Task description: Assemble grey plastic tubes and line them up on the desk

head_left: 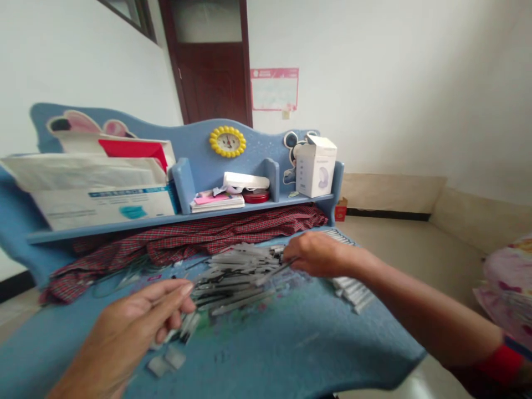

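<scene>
A heap of thin grey strips [239,274] lies in the middle of a blue desk [291,343]. My right hand [318,254] reaches over the heap's right end, fingers closed on one grey strip that sticks out to the left. My left hand [137,318] hovers near the front left of the heap, fingers curled and pinched round a few small grey pieces. Two loose grey pieces [166,361] lie on the desk just below that hand. A tidy row of grey strips [353,288] sits under my right forearm.
A red checked cloth [199,235] lies bunched under the desk's shelf. The shelf carries white boxes [100,188], books [216,200], a red tin [256,195] and a white carton [316,166]. A yellow clock [227,142] is on the backboard. A brown door [211,66] stands behind.
</scene>
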